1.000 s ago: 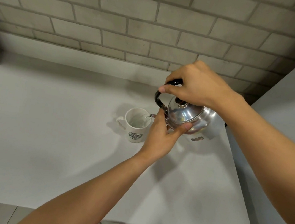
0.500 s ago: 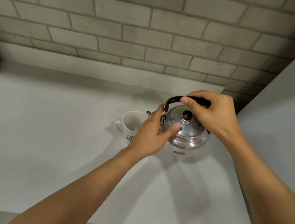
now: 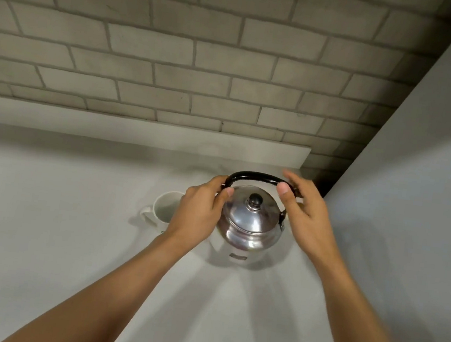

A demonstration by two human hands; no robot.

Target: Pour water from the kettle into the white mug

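Both hands were slack on the kettle (image 3: pixel 250 228), which stood upright on the table (image 3: pixel 68 237) near its back right corner: the left hand (image 3: pixel 198 210) cupped the body with its thumb at the handle's (image 3: pixel 255 176) left end, the right hand (image 3: pixel 303 211) lay open-fingered just off the right end, neither clenched. To finish cleanly, I judged each hand should lift straight away without nudging the kettle. The white mug (image 3: pixel 164 210) stood just left of the kettle, partly hidden behind the left hand.

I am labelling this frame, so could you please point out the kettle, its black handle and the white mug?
kettle (image 3: pixel 251 225): head view, on the shiny lid.
black handle (image 3: pixel 255 176): head view, top of the arch.
white mug (image 3: pixel 167 206): head view, inner wall.
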